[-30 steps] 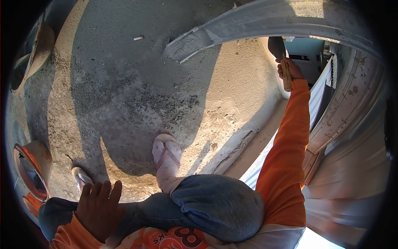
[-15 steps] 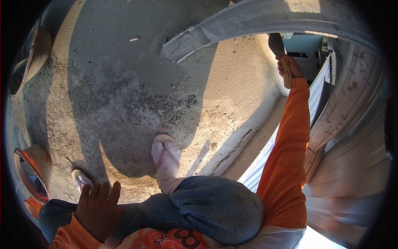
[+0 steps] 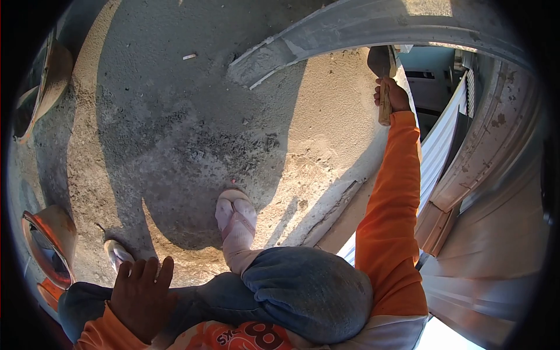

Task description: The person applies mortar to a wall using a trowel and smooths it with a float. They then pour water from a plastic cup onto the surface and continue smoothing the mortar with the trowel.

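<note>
Out at the upper right, my right hand [image 3: 395, 95] is wrapped round the wooden handle of a trowel [image 3: 380, 61]. Its dark blade points away from me, close to the outer edge of the plastered surface and just below a long grey metal channel [image 3: 344, 32]. My left hand [image 3: 143, 297] lies on my left thigh with the fingers stretched out and holds nothing. Rough grey cement [image 3: 198, 128] spreads in front of my feet, partly in shadow.
Orange-rimmed containers [image 3: 55, 233] stand at the left edge. A small white stick-like piece [image 3: 189, 56] lies on the cement. To the right, past a ledge [image 3: 341, 216], are corrugated sheeting [image 3: 446, 143] and a drop to a lower area. Metal beams run along the right side.
My right hand and the trowel have shifted a little to the left, and the blade now points straighter ahead. My left hand stays on my thigh.
</note>
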`<state>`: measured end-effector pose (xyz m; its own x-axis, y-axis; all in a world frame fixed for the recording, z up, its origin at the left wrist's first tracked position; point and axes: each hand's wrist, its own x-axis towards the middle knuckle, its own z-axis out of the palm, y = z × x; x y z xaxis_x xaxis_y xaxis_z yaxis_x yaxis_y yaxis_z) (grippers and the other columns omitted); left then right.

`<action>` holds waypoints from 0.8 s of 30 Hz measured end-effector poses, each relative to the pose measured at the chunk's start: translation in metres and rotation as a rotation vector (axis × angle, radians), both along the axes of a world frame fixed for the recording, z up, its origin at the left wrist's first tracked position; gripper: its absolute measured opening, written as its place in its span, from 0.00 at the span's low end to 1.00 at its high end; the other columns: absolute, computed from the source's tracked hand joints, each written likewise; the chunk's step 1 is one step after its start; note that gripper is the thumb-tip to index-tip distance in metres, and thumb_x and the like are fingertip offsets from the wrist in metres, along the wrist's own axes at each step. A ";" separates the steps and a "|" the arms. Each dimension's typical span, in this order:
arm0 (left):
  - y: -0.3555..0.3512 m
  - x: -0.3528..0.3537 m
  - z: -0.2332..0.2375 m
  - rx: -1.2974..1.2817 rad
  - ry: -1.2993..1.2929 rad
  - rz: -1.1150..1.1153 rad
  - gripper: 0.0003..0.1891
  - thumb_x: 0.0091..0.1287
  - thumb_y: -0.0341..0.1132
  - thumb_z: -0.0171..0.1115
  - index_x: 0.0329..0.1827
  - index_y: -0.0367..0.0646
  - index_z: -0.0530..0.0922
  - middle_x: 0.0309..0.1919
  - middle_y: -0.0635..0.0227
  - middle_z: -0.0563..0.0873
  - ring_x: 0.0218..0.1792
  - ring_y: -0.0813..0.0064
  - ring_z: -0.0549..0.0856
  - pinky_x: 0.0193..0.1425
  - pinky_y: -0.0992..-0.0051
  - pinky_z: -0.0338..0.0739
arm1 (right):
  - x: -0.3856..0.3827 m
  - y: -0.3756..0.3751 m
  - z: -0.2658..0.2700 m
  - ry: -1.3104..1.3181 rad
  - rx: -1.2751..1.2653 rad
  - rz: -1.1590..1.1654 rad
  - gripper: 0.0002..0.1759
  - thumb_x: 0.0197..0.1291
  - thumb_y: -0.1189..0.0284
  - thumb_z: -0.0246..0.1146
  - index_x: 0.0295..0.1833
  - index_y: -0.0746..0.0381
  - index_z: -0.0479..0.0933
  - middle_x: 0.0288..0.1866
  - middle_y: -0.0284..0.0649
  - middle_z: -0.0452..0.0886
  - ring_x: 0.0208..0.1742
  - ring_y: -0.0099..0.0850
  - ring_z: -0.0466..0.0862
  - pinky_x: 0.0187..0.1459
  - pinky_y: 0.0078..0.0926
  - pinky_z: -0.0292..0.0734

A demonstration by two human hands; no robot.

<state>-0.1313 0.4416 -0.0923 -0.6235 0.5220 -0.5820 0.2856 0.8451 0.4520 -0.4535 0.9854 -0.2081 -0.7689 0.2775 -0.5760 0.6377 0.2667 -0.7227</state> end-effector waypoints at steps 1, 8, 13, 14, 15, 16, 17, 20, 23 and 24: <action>0.000 -0.001 0.001 0.001 0.001 -0.002 0.29 0.50 0.42 0.67 0.54 0.38 0.73 0.39 0.61 0.77 0.42 0.65 0.78 0.50 0.62 0.69 | 0.000 0.000 0.000 0.003 -0.029 -0.009 0.18 0.65 0.59 0.54 0.47 0.64 0.73 0.26 0.38 0.75 0.23 0.28 0.77 0.26 0.26 0.76; 0.001 -0.004 0.013 0.021 -0.071 0.018 0.33 0.49 0.40 0.70 0.58 0.38 0.69 0.43 0.61 0.77 0.46 0.61 0.78 0.52 0.62 0.70 | 0.027 0.037 -0.014 0.101 -0.231 -0.131 0.20 0.62 0.57 0.57 0.46 0.63 0.73 0.28 0.37 0.74 0.25 0.28 0.78 0.27 0.27 0.76; -0.004 0.001 0.001 0.042 -0.005 0.013 0.30 0.50 0.43 0.67 0.55 0.38 0.72 0.38 0.62 0.77 0.42 0.65 0.79 0.49 0.62 0.70 | 0.055 0.007 -0.006 0.099 0.534 0.055 0.21 0.60 0.56 0.57 0.44 0.64 0.77 0.29 0.40 0.78 0.25 0.29 0.80 0.30 0.28 0.77; -0.004 0.001 -0.001 0.026 0.002 0.005 0.30 0.50 0.43 0.67 0.55 0.38 0.72 0.38 0.62 0.77 0.42 0.65 0.79 0.49 0.62 0.70 | 0.055 0.007 -0.005 0.147 0.793 0.249 0.22 0.59 0.55 0.57 0.44 0.64 0.78 0.28 0.41 0.79 0.21 0.31 0.79 0.31 0.28 0.77; -0.004 0.000 -0.002 0.010 0.010 -0.002 0.30 0.50 0.43 0.68 0.55 0.38 0.72 0.38 0.63 0.77 0.42 0.65 0.79 0.49 0.62 0.70 | 0.047 0.014 -0.010 0.232 1.056 0.425 0.23 0.56 0.54 0.58 0.43 0.64 0.80 0.32 0.45 0.83 0.27 0.35 0.83 0.37 0.32 0.78; -0.003 -0.001 -0.002 0.011 0.014 -0.006 0.30 0.50 0.43 0.68 0.55 0.38 0.72 0.38 0.63 0.77 0.42 0.65 0.79 0.49 0.62 0.70 | 0.038 0.020 -0.014 0.234 1.059 0.419 0.23 0.56 0.54 0.58 0.43 0.64 0.80 0.32 0.45 0.83 0.27 0.35 0.83 0.37 0.32 0.78; -0.003 -0.003 -0.001 0.017 0.009 -0.004 0.30 0.50 0.43 0.67 0.55 0.38 0.72 0.38 0.62 0.77 0.42 0.65 0.79 0.49 0.62 0.70 | 0.031 0.016 -0.012 0.178 1.072 0.435 0.24 0.55 0.52 0.57 0.43 0.62 0.80 0.39 0.49 0.82 0.38 0.44 0.81 0.46 0.38 0.75; -0.002 -0.001 0.000 0.022 0.020 0.001 0.30 0.50 0.43 0.67 0.56 0.38 0.72 0.39 0.62 0.78 0.42 0.65 0.79 0.49 0.62 0.70 | 0.008 0.015 -0.016 0.132 1.122 0.449 0.25 0.53 0.51 0.55 0.43 0.60 0.80 0.46 0.53 0.82 0.50 0.52 0.79 0.55 0.42 0.72; -0.002 0.001 0.004 0.017 0.015 0.025 0.30 0.51 0.43 0.67 0.56 0.38 0.72 0.39 0.62 0.78 0.42 0.65 0.79 0.49 0.62 0.70 | -0.008 0.028 -0.005 0.051 1.002 0.434 0.26 0.51 0.51 0.59 0.46 0.61 0.81 0.46 0.51 0.83 0.52 0.50 0.80 0.55 0.39 0.72; -0.002 0.001 0.006 0.015 -0.001 0.041 0.29 0.51 0.43 0.66 0.56 0.38 0.72 0.39 0.62 0.78 0.43 0.65 0.79 0.49 0.61 0.70 | -0.008 0.032 -0.001 0.084 1.015 0.435 0.26 0.52 0.51 0.61 0.47 0.62 0.81 0.42 0.49 0.84 0.46 0.44 0.83 0.49 0.37 0.75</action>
